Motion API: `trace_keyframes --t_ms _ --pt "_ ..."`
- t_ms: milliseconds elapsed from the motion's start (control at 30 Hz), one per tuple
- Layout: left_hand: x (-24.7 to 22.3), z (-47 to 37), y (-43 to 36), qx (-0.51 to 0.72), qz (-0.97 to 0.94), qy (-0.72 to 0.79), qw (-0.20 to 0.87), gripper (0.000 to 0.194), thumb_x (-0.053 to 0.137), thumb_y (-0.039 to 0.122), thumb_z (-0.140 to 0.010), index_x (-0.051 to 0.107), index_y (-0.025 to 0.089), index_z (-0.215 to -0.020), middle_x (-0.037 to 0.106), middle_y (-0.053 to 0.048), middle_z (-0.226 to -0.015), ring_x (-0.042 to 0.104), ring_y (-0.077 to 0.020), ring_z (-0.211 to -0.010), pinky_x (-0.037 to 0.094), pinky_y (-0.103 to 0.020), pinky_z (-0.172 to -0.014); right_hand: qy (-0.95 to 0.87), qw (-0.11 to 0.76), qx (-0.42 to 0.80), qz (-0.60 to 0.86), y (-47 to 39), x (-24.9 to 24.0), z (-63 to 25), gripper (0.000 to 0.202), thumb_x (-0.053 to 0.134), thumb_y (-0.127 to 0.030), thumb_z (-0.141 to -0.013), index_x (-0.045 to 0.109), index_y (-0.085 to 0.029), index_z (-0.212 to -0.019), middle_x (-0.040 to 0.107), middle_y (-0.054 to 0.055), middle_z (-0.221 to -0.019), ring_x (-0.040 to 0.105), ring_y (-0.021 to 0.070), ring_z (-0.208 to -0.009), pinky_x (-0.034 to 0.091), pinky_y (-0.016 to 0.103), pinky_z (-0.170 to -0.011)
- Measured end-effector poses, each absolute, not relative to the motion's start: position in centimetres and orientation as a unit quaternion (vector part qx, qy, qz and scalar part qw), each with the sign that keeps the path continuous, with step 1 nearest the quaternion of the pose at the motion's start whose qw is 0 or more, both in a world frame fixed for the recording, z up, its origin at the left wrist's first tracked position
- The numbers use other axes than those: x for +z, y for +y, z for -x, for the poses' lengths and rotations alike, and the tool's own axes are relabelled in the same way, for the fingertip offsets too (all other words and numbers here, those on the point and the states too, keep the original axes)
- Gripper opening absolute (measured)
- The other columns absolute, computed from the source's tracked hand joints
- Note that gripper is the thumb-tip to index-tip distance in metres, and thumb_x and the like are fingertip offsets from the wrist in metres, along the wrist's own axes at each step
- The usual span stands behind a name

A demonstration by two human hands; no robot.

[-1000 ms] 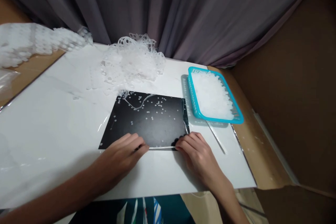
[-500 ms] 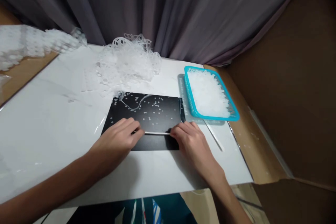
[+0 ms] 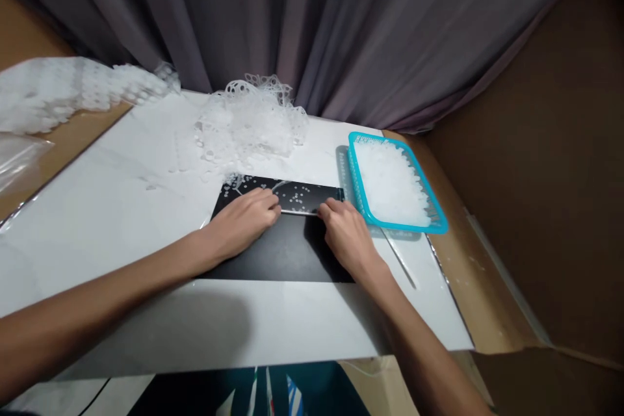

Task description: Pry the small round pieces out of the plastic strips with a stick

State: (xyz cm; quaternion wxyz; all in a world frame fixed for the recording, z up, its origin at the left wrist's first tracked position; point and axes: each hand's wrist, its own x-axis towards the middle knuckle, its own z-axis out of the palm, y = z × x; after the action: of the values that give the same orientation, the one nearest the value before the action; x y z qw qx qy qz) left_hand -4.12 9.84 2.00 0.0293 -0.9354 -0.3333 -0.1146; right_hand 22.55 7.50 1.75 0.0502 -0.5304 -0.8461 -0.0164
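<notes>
A thin, straight white stick [image 3: 299, 212] lies across a flat black sheet [image 3: 273, 257]. The left hand [image 3: 245, 218] and right hand [image 3: 347, 234] hold it, all fingers curled in. Small, round white dots [image 3: 296, 198] lie just past it. Right is a blue plastic basket [image 3: 441, 225]; farther back, lacy white scraps [image 3: 251, 122].

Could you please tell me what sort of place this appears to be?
Probably a small indoor handwork corner, though the wider room is not shown: a white tabletop sits before a grey curtain, with a pile of holed white scraps on it.
</notes>
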Motion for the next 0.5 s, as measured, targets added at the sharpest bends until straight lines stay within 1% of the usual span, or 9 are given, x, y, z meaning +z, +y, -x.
trace_keyframes --t_ms 100,233,300,367,433,500 --pt "2.4 3.6 11.9 -0.120 0.929 -0.350 0.028 0.029 0.053 0.010 -0.109 0.076 0.013 -0.091 0.063 -0.009 -0.089 0.059 -0.0257 -0.089 0.046 -0.038 -0.081 -0.826 0.036 -0.058 0.560 9.5 2.5 -21.6 0.029 0.051 0.006 -0.094 0.066 -0.019 -0.096 0.070 0.009 -0.099 0.056 0.0236 -0.081 0.034 0.037 -0.074" --pt "3.6 4.8 11.9 -0.135 0.924 -0.359 -0.004 0.030 0.051 0.008 -0.107 0.079 0.014 -0.099 0.066 -0.010 -0.092 0.061 -0.0266 -0.092 0.048 -0.039 -0.081 -0.829 0.067 -0.069 0.551 8.4 3.8 -21.8 0.030 0.051 0.005 -0.096 0.067 -0.020 -0.099 0.072 0.008 -0.100 0.057 0.0237 -0.083 0.034 0.037 -0.077" --pt "4.2 6.0 10.4 -0.141 0.926 -0.347 -0.035 0.029 0.052 0.009 -0.108 0.080 0.017 -0.107 0.069 -0.010 -0.098 0.063 -0.0253 -0.096 0.050 -0.038 -0.083 -0.836 0.083 -0.057 0.539 6.4 4.2 -22.7 0.031 0.052 0.005 -0.096 0.068 -0.021 -0.099 0.071 0.006 -0.098 0.057 0.0228 -0.083 0.034 0.037 -0.077" --pt "4.4 6.9 8.3 -0.142 0.930 -0.333 -0.069 0.027 0.054 0.011 -0.109 0.080 0.019 -0.112 0.071 -0.008 -0.105 0.064 -0.0230 -0.098 0.051 -0.035 -0.084 -0.843 0.082 -0.028 0.530 4.1 4.0 -23.7 0.031 0.052 0.005 -0.094 0.067 -0.022 -0.094 0.069 0.004 -0.091 0.057 0.0213 -0.079 0.033 0.036 -0.075" --pt "4.2 7.2 6.4 -0.142 0.931 -0.324 -0.091 0.028 0.053 0.011 -0.109 0.080 0.018 -0.113 0.073 -0.008 -0.105 0.065 -0.0214 -0.095 0.052 -0.033 -0.083 -0.845 0.070 0.006 0.530 2.4 3.5 -24.6 0.032 0.052 0.006 -0.092 0.067 -0.021 -0.092 0.067 0.003 -0.087 0.057 0.0205 -0.076 0.031 0.035 -0.071" --pt "3.7 6.8 5.1 -0.148 0.931 -0.317 -0.104 0.027 0.053 0.012 -0.111 0.079 0.017 -0.115 0.074 -0.008 -0.107 0.065 -0.0213 -0.095 0.053 -0.033 -0.082 -0.844 0.060 0.029 0.532 1.6 2.9 -25.0 0.034 0.050 0.008 -0.091 0.068 -0.021 -0.095 0.067 0.003 -0.088 0.058 0.0205 -0.078 0.030 0.035 -0.070"
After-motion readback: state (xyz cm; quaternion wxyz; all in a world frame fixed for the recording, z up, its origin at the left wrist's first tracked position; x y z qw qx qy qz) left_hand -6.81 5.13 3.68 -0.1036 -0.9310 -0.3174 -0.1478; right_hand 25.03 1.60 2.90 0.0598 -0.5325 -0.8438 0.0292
